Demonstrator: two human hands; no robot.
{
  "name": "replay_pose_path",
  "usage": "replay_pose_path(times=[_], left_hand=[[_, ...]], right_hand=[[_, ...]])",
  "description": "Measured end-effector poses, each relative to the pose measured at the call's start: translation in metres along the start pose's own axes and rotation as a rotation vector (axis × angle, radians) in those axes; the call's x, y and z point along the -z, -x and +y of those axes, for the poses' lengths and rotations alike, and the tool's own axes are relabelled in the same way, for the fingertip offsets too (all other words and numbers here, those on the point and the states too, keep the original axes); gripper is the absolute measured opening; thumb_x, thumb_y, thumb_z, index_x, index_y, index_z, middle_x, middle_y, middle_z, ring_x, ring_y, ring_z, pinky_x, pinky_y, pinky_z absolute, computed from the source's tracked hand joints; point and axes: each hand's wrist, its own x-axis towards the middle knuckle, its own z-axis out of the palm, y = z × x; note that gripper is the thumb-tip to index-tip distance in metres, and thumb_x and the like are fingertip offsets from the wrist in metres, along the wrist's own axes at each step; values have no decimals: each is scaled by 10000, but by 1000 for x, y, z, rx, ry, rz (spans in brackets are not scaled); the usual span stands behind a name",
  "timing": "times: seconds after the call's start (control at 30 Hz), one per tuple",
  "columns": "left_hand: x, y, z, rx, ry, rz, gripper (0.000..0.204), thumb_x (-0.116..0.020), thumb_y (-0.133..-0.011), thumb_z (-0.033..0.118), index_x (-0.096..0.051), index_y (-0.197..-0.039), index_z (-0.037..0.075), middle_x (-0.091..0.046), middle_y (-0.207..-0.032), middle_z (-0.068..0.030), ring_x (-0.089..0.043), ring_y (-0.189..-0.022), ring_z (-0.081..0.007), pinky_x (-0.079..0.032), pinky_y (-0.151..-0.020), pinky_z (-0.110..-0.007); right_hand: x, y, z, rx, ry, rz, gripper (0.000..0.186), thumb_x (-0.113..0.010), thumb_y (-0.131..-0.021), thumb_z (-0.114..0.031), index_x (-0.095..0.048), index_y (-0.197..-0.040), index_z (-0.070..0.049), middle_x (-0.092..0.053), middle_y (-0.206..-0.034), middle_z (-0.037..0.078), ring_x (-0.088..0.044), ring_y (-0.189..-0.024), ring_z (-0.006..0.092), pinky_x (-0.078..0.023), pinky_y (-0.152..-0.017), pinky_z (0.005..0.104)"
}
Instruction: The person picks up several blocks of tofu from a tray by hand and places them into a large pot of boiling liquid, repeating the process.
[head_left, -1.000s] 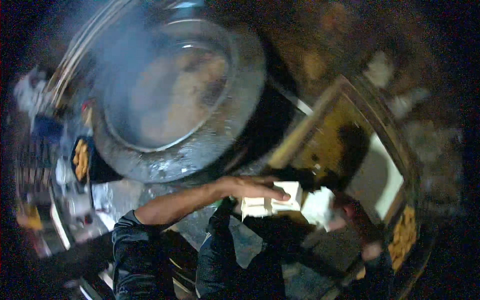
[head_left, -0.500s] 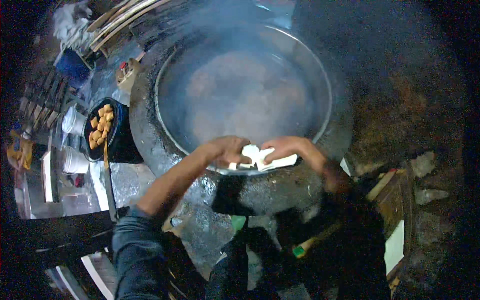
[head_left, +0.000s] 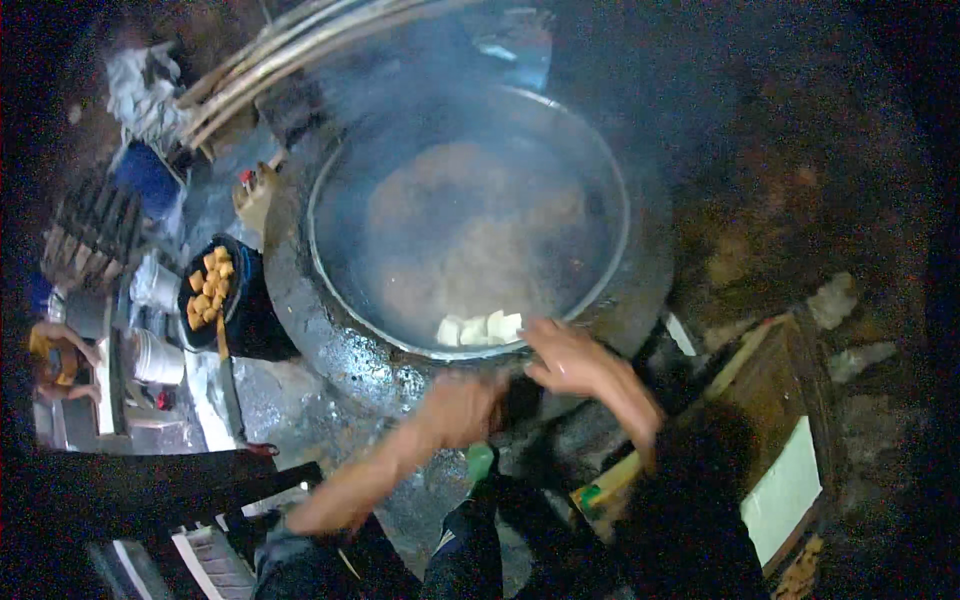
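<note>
Head view: a small cluster of white cubes [head_left: 480,328] lies inside the big steaming wok [head_left: 620,250], right at its near rim, in the cloudy hot liquid. The right hand [head_left: 565,358] hovers just beside them over the rim, fingers loosely spread and holding nothing that shows. The left hand [head_left: 462,408] sits lower, against the sooty stove wall [head_left: 330,340] below the rim, blurred; whether it grips anything cannot be told. To the left of the stove, a dark bowl [head_left: 240,310] holds golden fried pieces [head_left: 207,290]. Beyond it stand white cups [head_left: 157,356] and a blue container [head_left: 147,178], with long poles [head_left: 300,55] near the top.
</note>
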Motion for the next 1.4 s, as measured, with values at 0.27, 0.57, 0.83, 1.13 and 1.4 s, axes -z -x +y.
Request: replay_pose_path(times=[0.27, 0.57, 0.83, 1.13, 1.4], left_hand=[[-267, 217, 390, -393, 1631, 154, 256, -520, -939, 246, -610, -1115, 82, -641, -987, -121, -627, -786, -233, -504, -670, -378], [-214, 169, 569, -491, 990, -198, 271, -554, -883, 309, -581, -1055, 101, -650, -867, -161, -643, -780, -353, -509, -709, -424], [-162, 71, 546, -342, 676, -169, 202, -568, -860, 258, -646, -971, 109, -666, -874, -171, -646, -812, -365, -514, -724, -428], [-56, -217, 564, -624, 18, 33, 355, -512, -863, 348, -595, -1107, 103, -654, -901, -174, -635, -814, -374, -528, -700, -487], [-89, -352, 600, -863, -353, 217, 399, -504, -891, 342, -549, -1173, 64, -625, -1015, -157, -634, -854, -284, -496, -841, -410]], right_hand=[[-51, 431, -115, -352, -723, 291, 454, -607, -867, -275, -503, -1229, -21, -600, -1140, 184, -608, -1003, 289, -471, -864, 366], [-142, 681, -116, -670, -568, -20, 293, -650, -801, -291, -621, -972, -55, -645, -892, 141, -623, -847, 289, -474, -753, 386], [-239, 687, -28, -726, -781, 663, 406, -568, -905, -301, -520, -1177, -4, -596, -1084, 194, -607, -954, 307, -499, -810, 392], [-131, 657, 248, -950, -25, 656, 327, -592, -828, -149, -581, -1133, -33, -628, -1033, 193, -579, -990, 348, -430, -917, 423], [-61, 611, 328, -1135, -7, 428, 440, -485, -893, -232, -447, -1275, -18, -519, -1236, 234, -453, -1205, 371, -350, -1033, 441]])
